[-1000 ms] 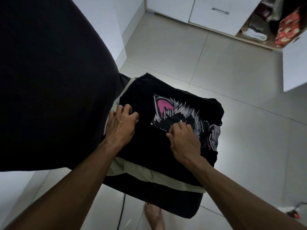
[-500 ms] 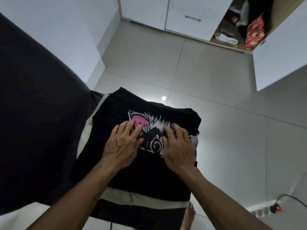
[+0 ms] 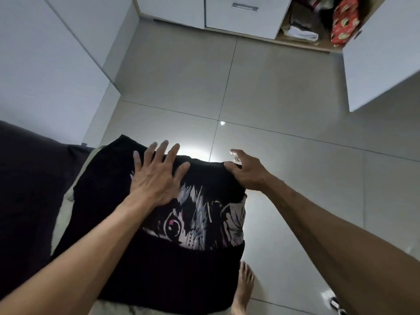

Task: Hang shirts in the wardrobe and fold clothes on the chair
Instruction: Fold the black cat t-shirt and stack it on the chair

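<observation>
Head view: left hand (image 3: 156, 178) flat, fingers spread, on black shirt (image 3: 159, 264); right hand (image 3: 246, 172) grip pinching its far edge.

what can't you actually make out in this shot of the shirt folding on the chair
All in the head view:
- Chair: the black printed shirt and a dark cloth cover all but a pale strip.
- Right hand: its fingers curl over the shirt's far edge, so the grip underneath is hidden.
- Shirt print: the left hand, lying flat, covers its upper part.
- Open wardrobe: cut off by the top edge; contents small and dim.
</observation>
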`<action>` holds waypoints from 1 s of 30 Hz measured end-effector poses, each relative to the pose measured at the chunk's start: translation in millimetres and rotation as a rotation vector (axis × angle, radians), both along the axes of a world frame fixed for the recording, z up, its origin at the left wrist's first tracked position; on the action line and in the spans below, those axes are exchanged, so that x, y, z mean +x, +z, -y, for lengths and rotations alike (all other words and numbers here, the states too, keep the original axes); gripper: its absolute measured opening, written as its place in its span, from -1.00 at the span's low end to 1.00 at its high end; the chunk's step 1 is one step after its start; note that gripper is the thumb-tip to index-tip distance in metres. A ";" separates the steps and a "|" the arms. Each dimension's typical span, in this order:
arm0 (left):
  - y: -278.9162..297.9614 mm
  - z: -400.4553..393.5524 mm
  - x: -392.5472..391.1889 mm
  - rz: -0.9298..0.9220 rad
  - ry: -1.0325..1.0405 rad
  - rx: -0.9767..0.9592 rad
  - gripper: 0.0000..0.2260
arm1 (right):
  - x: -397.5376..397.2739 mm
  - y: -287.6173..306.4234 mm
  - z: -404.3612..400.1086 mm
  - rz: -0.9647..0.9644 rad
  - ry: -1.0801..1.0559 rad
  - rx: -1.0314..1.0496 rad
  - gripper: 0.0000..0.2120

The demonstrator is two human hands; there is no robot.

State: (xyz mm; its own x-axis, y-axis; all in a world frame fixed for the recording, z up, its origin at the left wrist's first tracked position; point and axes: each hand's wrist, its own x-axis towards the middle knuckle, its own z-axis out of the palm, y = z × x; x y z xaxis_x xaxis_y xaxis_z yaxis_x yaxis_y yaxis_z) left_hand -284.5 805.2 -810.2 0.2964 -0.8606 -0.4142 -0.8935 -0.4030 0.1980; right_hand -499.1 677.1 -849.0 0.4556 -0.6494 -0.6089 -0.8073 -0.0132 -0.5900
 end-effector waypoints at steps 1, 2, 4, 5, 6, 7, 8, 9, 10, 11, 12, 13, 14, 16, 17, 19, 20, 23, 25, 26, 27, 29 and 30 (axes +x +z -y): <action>-0.2 14.2 -0.3 -0.013 -0.027 0.010 -0.38 | -0.8 -0.2 10.5 0.008 0.027 0.079 -0.53; -2.7 31.5 -3.4 -0.043 -0.050 0.046 -0.39 | -2.5 -1.2 22.5 0.016 0.063 0.128 -0.60; -7.5 62.7 -10.2 -0.121 -0.083 0.166 -0.43 | -3.7 -2.3 41.6 0.079 0.121 0.137 -0.74; -8.9 76.0 -14.1 -0.156 -0.105 0.233 -0.48 | -4.4 -1.7 47.8 0.135 0.109 0.121 -0.80; -9.9 88.7 -18.3 -0.181 -0.129 0.285 -0.56 | -6.1 -2.0 53.0 0.191 0.070 0.102 -0.82; -11.0 99.5 -21.4 -0.197 -0.152 0.307 -0.64 | -7.9 -4.3 56.8 0.226 0.038 0.084 -0.83; -11.1 108.9 -24.0 -0.209 -0.170 0.291 -0.69 | -9.8 -6.3 59.1 0.233 0.039 0.073 -0.83; -10.7 115.5 -25.3 -0.224 -0.175 0.252 -0.70 | -12.6 -9.7 59.3 0.217 0.067 0.072 -0.82; -9.6 119.2 -25.8 -0.248 -0.168 0.204 -0.68 | -15.6 -13.9 58.4 0.202 0.092 0.089 -0.79; -8.5 120.5 -25.4 -0.284 -0.150 0.164 -0.67 | -19.0 -16.9 58.6 0.196 0.108 0.129 -0.76; -6.8 119.4 -24.7 -0.321 -0.136 0.133 -0.67 | -22.3 -17.6 59.7 0.196 0.120 0.185 -0.73; -5.1 117.4 -22.6 -0.343 -0.135 0.111 -0.68 | -25.7 -17.3 62.3 0.189 0.147 0.234 -0.71; -3.7 115.9 -19.8 -0.351 -0.145 0.099 -0.70 | -29.5 -17.0 65.4 0.181 0.177 0.250 -0.73; 0.3 114.1 -12.8 -0.335 -0.166 0.089 -0.69 | -35.4 -16.8 69.5 0.171 0.166 0.169 -0.80; 2.6 114.1 -9.5 -0.302 -0.179 0.086 -0.67 | -37.1 -17.3 70.0 0.175 0.127 0.108 -0.81; 6.8 115.2 -7.0 -0.217 -0.208 0.093 -0.64 | -42.3 -15.2 69.2 0.155 0.118 0.069 -0.80; 9.6 115.6 -6.7 -0.183 -0.219 0.106 -0.63 | -45.1 -13.2 67.6 0.124 0.160 0.093 -0.79; 19.9 115.0 -7.7 -0.104 -0.249 0.145 -0.61 | -57.1 -11.3 61.3 0.032 0.216 0.099 -0.79; 29.3 113.2 -9.0 -0.044 -0.280 0.140 -0.62 | -63.0 -8.6 56.1 0.001 0.117 -0.026 -0.83; 34.4 112.2 -10.2 -0.003 -0.288 0.133 -0.59 | -64.9 -7.5 52.7 -0.022 0.080 -0.090 -0.86; 39.1 110.1 -11.8 0.053 -0.301 0.123 -0.55 | -66.6 -6.0 47.6 -0.053 0.065 -0.152 -0.88; 47.7 103.0 -14.3 0.181 -0.340 0.094 -0.52 | -71.1 -3.5 32.8 -0.090 0.052 -0.286 -0.92; 51.3 99.6 -14.3 0.250 -0.362 0.086 -0.53 | -73.5 -3.6 25.3 -0.090 0.040 -0.351 -0.92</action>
